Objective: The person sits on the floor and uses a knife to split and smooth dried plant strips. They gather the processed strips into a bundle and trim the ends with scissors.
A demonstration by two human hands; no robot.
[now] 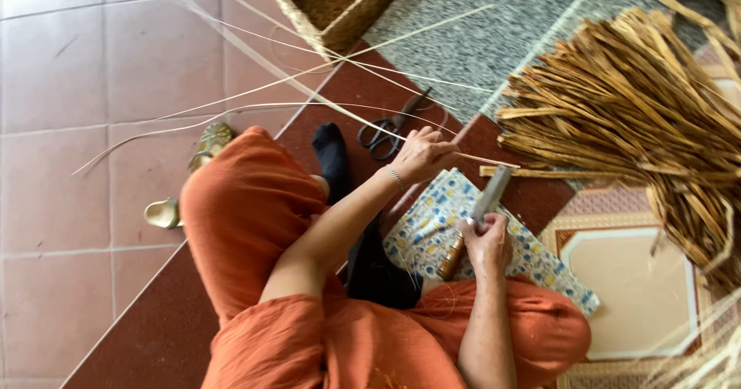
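Fingers (432, 143) of the left hand (421, 156), near the middle of the frame, are pinched shut on a long pale thin reed strip (255, 111) that sweeps away toward the upper left over the pink floor tiles (54, 65). Lower and to the right, the right hand (486, 244) is closed in a fist around the brown wooden handle of a broad-bladed knife (482, 204), whose grey blade points up toward the strip's near end. Under both hands lies a patterned cloth in white, blue and yellow (540, 265), spread over the lap of the person's orange garment (255, 211). A pair of dark-handled scissors (386, 130) lies on the dark red mat (154, 335) just above the left hand. Across the upper right fans a large bundle of dried brown fibre strips (633, 103). At the top centre sits a corner of a woven straw basket (332, 3), with more pale strips trailing from it.
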